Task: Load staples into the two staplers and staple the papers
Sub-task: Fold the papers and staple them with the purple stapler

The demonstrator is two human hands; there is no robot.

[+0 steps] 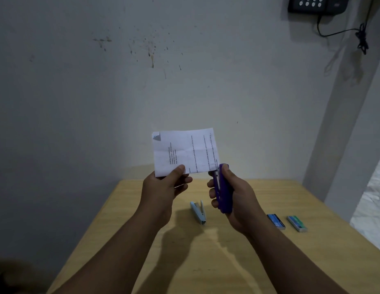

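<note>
My left hand (163, 187) holds folded printed papers (185, 150) upright by their lower left corner, above the table. My right hand (233, 200) grips a purple stapler (222, 187) whose nose meets the papers' lower right corner. A light blue stapler (198, 212) lies on the wooden table (125, 219) below my hands. Two small staple boxes lie to the right: a blue one (275, 222) and a green one (297, 223).
A stained grey wall (100, 92) stands right behind the table. A black keypad device (316, 4) with a dangling cable (362, 37) hangs at the upper right. A pillar edge (342, 124) borders the table's right side.
</note>
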